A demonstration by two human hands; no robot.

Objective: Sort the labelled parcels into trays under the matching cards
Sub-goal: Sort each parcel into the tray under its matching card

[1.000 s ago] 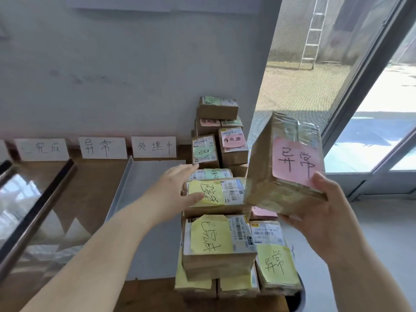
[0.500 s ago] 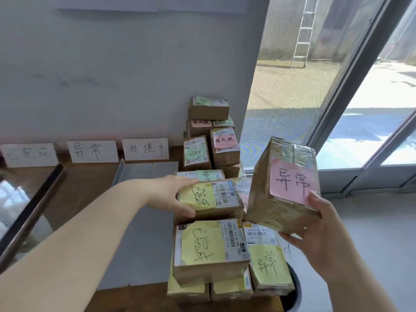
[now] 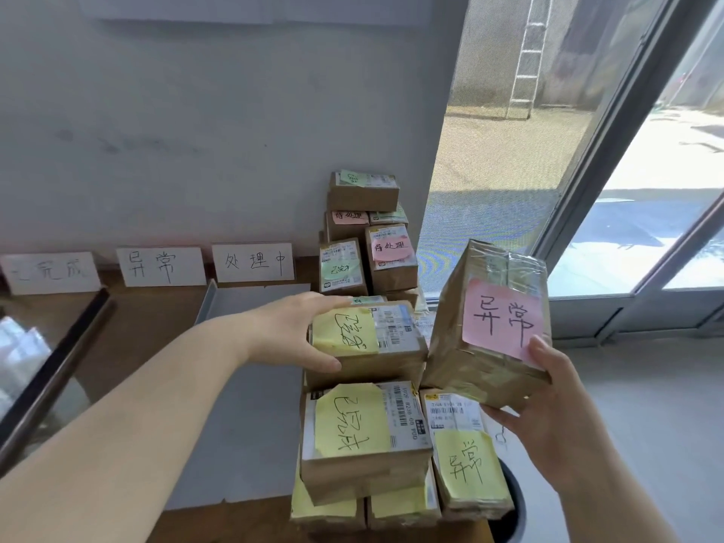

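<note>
Grips a taped brown parcel [image 3: 470,346] in the right hand [image 3: 548,421] at lower right of the frame: fingers curled under its base, thumb up on the corner of its pink note. Holds it tilted, just right of the near pile [image 3: 364,444]; cannot tell whether its lower corner touches the pile.

Clasps with the left hand [image 3: 286,331], at centre frame, a yellow-noted parcel [image 3: 391,346] lying on top of that pile: thumb along the front face, fingers over the far top edge.

Sees a grey tray [image 3: 243,425] left of the pile on the wooden table [image 3: 149,331]. Sees further back three handwritten cards [image 3: 162,266] propped against the wall, the middle one bearing the pink note's characters, the right one above the tray. Finds a far stack [image 3: 364,229] of parcels right of the cards, and a ladder [image 3: 525,56] outside at upper right.
</note>
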